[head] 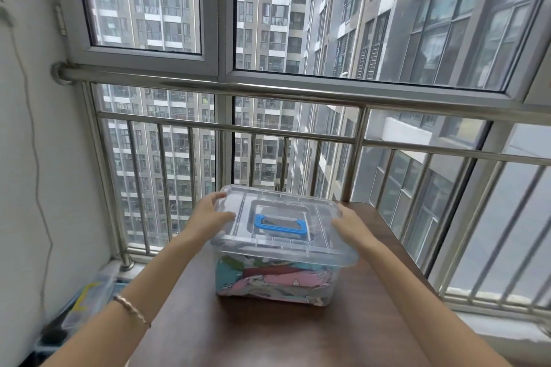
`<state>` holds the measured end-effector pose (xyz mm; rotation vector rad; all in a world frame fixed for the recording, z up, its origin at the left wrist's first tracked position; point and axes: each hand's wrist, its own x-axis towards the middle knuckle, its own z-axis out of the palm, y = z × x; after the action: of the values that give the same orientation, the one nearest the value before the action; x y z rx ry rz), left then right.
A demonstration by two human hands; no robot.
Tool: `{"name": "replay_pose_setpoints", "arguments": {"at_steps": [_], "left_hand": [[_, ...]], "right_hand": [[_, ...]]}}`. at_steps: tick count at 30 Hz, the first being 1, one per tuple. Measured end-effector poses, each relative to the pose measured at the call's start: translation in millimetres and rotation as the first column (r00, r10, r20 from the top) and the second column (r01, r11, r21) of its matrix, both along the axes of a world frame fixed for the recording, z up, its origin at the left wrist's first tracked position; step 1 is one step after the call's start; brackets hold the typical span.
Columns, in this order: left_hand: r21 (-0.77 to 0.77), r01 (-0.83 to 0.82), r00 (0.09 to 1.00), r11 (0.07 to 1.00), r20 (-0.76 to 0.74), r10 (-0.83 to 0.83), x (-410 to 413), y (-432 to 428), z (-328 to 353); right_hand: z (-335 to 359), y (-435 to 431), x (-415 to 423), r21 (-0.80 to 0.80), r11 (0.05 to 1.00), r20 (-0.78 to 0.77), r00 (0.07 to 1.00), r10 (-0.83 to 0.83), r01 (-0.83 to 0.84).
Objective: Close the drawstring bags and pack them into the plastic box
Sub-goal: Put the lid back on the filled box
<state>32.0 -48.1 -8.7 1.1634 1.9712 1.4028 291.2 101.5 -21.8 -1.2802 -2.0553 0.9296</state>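
A clear plastic box (272,283) stands on a dark wooden table (268,331). Its clear lid (283,208) with a blue handle (280,225) lies on top. Through the box wall I see several colourful drawstring bags (268,275), pink, teal and red, packed inside. My left hand (210,213) grips the lid's left edge, fingers over the top. My right hand (350,225) holds the lid's right edge, with its fingers partly hidden behind the rim.
A steel railing (298,131) and tall windows stand just behind the table. On the floor at the lower left lies another clear container (89,298). A thin cable (37,176) hangs down the white wall on the left.
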Motion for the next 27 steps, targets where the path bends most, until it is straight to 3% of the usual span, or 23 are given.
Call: {"name": "replay_pose_setpoints", "arguments": {"at_steps": [8, 19, 24, 27], "left_hand": [[0.024, -0.003, 1.000, 1.000, -0.005, 0.003, -2, 2, -8], [-0.107, -0.050, 0.994, 0.993, 0.092, 0.060, -6, 16, -20], [-0.108, -0.036, 0.999, 0.993, -0.037, 0.032, -10, 20, -23], [-0.141, -0.067, 0.991, 0.988, -0.121, 0.050, -15, 15, -15]], "right_hand": [[-1, 17, -8, 0.055, 0.998, 0.026, 0.999, -0.040, 0.038], [-4, 21, -10, 0.048, 0.999, 0.117, 0.993, -0.012, 0.006], [-8, 20, -9, 0.061, 0.996, 0.077, 0.994, -0.073, 0.068], [-8, 22, -6, 0.098, 0.982, 0.244, 0.953, -0.182, 0.162]]}}
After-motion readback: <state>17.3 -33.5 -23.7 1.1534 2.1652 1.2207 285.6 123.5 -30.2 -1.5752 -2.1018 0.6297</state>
